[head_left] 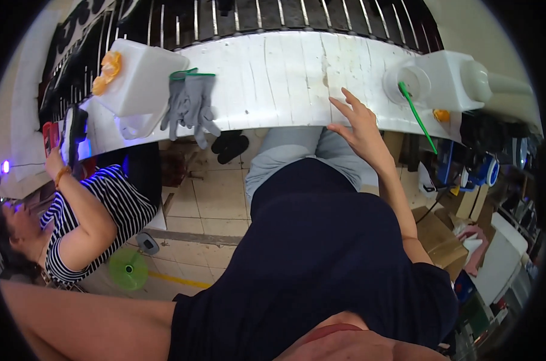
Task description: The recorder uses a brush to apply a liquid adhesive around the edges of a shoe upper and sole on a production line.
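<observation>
A scuffed white worktable (279, 78), metal bars (260, 14) at twelve o'clock, tiled floor (219, 201) below. At two o'clock, a white round-mouthed container (422, 83), slender green stick (415, 115) projecting. Right hand (364, 129) spread; left unseen, state undeterminable.

This looks like a workshop or small factory floor, with grey work gloves (192, 99) on a worn white bench (273, 78), a row of metal bars (214, 18) behind, and a seated co-worker (95, 219) alongside.
</observation>
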Available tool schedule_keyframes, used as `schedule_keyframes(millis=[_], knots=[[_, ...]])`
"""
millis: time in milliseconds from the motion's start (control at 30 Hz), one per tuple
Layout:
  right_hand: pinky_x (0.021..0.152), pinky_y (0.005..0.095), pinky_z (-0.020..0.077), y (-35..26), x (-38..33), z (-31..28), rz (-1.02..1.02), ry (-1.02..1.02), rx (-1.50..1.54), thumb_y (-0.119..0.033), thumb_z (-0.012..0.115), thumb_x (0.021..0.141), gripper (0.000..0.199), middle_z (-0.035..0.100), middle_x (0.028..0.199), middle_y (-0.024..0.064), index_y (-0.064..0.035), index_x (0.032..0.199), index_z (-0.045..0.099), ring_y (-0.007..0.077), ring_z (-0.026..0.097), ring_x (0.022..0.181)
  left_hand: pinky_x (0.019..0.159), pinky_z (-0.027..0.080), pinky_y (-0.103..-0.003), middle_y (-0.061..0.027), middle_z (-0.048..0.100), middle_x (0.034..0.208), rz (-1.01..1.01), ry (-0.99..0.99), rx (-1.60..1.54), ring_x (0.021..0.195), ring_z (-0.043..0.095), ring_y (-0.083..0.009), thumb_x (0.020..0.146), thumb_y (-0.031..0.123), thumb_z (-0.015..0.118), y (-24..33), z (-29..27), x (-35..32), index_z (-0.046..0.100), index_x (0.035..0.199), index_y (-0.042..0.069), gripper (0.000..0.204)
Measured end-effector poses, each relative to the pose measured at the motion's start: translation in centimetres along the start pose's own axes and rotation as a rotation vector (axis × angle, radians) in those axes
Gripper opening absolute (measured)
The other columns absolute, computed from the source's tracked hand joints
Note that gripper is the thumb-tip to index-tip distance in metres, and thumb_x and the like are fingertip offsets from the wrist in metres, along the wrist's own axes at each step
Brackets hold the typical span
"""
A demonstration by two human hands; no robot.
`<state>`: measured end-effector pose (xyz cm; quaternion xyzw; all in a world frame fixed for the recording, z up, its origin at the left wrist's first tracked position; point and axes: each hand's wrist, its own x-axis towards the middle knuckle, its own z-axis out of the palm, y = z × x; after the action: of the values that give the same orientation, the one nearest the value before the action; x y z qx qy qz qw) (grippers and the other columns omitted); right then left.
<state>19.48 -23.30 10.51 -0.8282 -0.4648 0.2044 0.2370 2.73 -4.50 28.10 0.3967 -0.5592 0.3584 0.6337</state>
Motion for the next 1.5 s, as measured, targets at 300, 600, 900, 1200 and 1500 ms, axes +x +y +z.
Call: schedule_keyframes(millis=[300,600,900,1200,1500], knots=[[0.109,0.0491,0.0303,1.5,-1.8,0.5,0.093,0.013,-0.064,-0.033,0.069,0.087,0.055,0.039,0.149,0.0212,-0.0126,0.136,0.055,0.0376,0.041,0.134,0.082,0.041,-0.033,-0.0045,0.063,0.093,-0.021,0.088,0.089,0.093,0.058,-0.0203,0.076,0.050,0.070,-2.0,-0.9,-0.3,0.062,0.107,-0.001,0.061],[0.110,0.0462,0.0343,1.5,-2.5,0.5,0.083,-0.010,-0.056,-0.027,0.072,0.085,0.057,0.037,0.150,0.0206,-0.0092,0.136,0.054,0.0374,0.038,0.136,0.084,0.040,-0.034,-0.0053,0.062,0.097,-0.038,0.126,0.123,0.097,0.057,-0.0210,0.077,0.049,0.069,-5.0,-1.9,0.6,0.061,0.109,-0.001,0.060],[0.110,0.0523,0.0328,2.4,-2.9,1.2,0.055,-0.061,-0.107,-0.029,0.071,0.084,0.065,0.031,0.153,0.0245,-0.0089,0.142,0.047,0.0392,0.031,0.142,0.087,0.040,-0.035,-0.0062,0.062,0.101,-0.136,0.240,0.189,0.101,0.056,-0.0217,0.079,0.048,0.069,-6.5,-1.8,-0.1,0.061,0.111,-0.001,0.059],[0.111,0.0566,0.0310,2.6,-2.9,1.4,0.066,-0.110,-0.143,-0.032,0.070,0.085,0.070,0.026,0.155,0.0238,-0.0102,0.145,0.042,0.0385,0.026,0.144,0.090,0.039,-0.036,-0.0071,0.061,0.105,-0.258,0.378,0.327,0.105,0.054,-0.0225,0.080,0.047,0.068,-6.3,-1.2,-1.7,0.060,0.113,0.000,0.058],[0.115,0.0562,0.0243,2.7,-3.3,2.2,0.085,-0.134,-0.235,-0.045,0.061,0.089,0.078,0.017,0.160,0.0179,-0.0163,0.153,0.027,0.0346,0.019,0.148,0.093,0.039,-0.036,-0.0080,0.060,0.109,-0.348,0.494,0.475,0.109,0.053,-0.0232,0.082,0.046,0.068,-6.3,-1.2,-3.1,0.060,0.115,0.000,0.058]])
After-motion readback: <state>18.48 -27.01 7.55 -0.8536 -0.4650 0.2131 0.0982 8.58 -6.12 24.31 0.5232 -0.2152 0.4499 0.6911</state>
